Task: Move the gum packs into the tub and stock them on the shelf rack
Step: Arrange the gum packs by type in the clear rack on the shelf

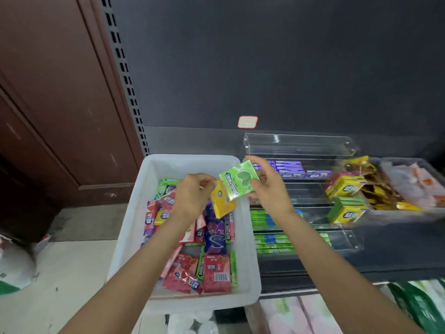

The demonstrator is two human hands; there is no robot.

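Head view: both hands meet over the far right corner of the white tub. The right hand grips a green Doublemint pack, fingers curled over its top edge and thumb under its lower right corner, the pack tilted with its face toward the camera. The left hand pinches a yellow pack by its upper left corner, so the pack hangs below the fingers and just under the green one; whether the two packs touch I cannot tell, as they overlap.

Below, the tub holds a loose heap of gum packs (red, purple, green, a few yellow) lying at all angles. Just beside the tub on the right stands the clear acrylic shelf rack: its top tier looks bare, purple packs fill the next, and green packs line the lower tiers. Yellow-and-green boxes stand stacked at the rack's right end, with a tray of wrapped snacks beyond.

The likeliest slip is the yellow pack: a corner pinch gives little hold, and a knock from the green pack as it travels toward the rack could drop it back into the heap. The tiers are narrow, so a pack brought in tilted may catch the acrylic lip or nudge packs already lined up.
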